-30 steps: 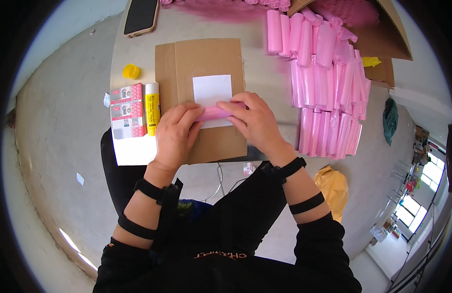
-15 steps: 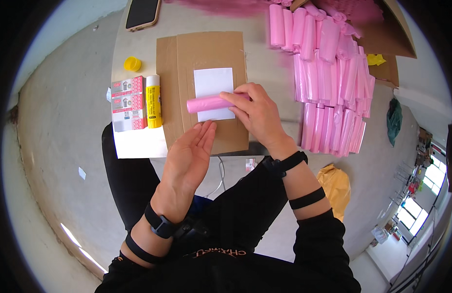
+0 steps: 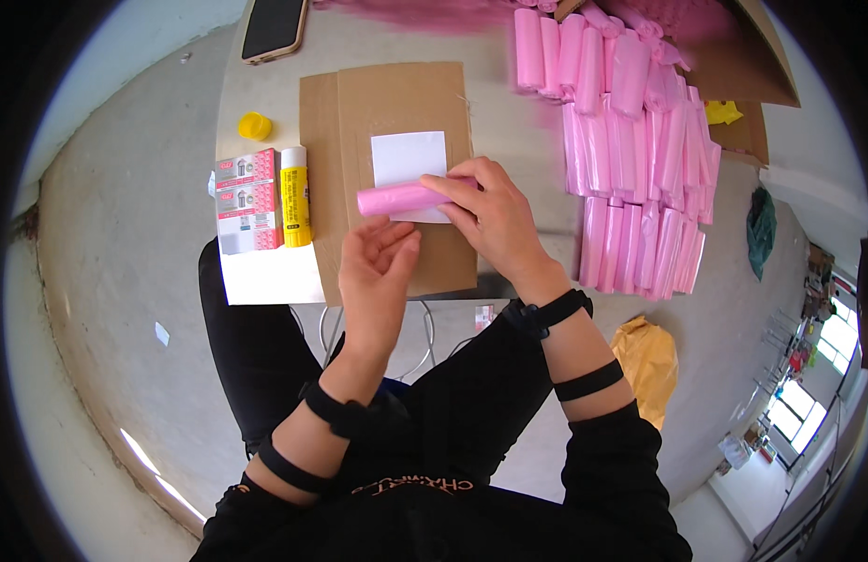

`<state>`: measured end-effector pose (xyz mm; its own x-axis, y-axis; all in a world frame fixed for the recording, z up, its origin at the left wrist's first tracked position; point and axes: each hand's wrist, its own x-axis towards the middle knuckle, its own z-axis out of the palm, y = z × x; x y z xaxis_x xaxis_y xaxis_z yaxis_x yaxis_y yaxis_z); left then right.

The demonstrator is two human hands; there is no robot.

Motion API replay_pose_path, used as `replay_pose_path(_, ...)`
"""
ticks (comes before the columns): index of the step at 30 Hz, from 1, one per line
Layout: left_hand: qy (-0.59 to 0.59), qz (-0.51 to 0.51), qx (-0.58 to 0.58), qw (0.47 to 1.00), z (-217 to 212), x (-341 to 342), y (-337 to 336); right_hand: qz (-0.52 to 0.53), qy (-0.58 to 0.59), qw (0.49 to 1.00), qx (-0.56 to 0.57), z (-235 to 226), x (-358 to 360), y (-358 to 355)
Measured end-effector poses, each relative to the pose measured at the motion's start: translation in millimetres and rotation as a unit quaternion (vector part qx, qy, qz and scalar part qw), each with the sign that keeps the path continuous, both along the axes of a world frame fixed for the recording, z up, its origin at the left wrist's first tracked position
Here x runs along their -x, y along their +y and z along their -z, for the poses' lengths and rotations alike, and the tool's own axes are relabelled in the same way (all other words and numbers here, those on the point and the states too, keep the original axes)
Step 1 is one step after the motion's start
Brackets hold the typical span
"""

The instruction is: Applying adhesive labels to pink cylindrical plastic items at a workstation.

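Right hand: your right hand [image 3: 495,220] gripped the pink roll [image 3: 401,199] at its right end, fingers wrapped over the top.
Left hand: your left hand [image 3: 378,276] was open and slack, palm turned up, fingers just below the roll; contact with it couldn't be told.
Roll position: the pink roll lay level across the lower edge of the white paper square [image 3: 408,161], on the brown cardboard sheet [image 3: 396,98].
Cardboard: flat on the small white table [image 3: 265,276], its near edge at the table's front, right above your lap.
Left of cardboard: yellow glue stick [image 3: 294,197] lying uncapped, touching two pink-and-white small boxes [image 3: 247,201]; its yellow cap [image 3: 254,125] sat apart, further up the table.
Right of cardboard: stack of finished pink rolls [image 3: 630,150] in rows, well apart from your hand.
Far corner: open cardboard box [image 3: 743,66] behind the stack, more pink material inside.
Top edge: dark smartphone [image 3: 273,28] face up, at the far side of the table.
Wrists: black bands on both forearms.
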<state>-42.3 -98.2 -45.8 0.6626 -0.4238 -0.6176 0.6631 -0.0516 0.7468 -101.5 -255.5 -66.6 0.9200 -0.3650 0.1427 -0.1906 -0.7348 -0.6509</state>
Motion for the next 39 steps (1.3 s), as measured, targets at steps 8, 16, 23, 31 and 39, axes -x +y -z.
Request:
replay_pose_path(8, -0.628, 0.238, -0.244, 0.699, 12, -33, 0, 0.001, 0.002, 1.0, -0.024, -1, -3, -2)
replay_pose_path(16, -0.698, 0.242, -0.141, 0.659, 20, -51, -3, -0.029, -0.003, 0.998, -0.061, 1, -2, -7)
replay_pose_path(23, -0.709, 0.236, -0.154, 0.647, 16, -57, -9, -0.028, 0.025, 0.992, -0.117, -5, 3, -10)
replay_pose_path(31, -0.687, 0.247, -0.155, 0.665, 14, -58, -14, 0.023, 0.033, 0.99, -0.135, -7, 6, -3)
replay_pose_path(39, -0.665, 0.297, -0.131, 0.673, 18, -60, -11, 0.01, 0.032, 0.993, -0.113, -7, 5, -5)
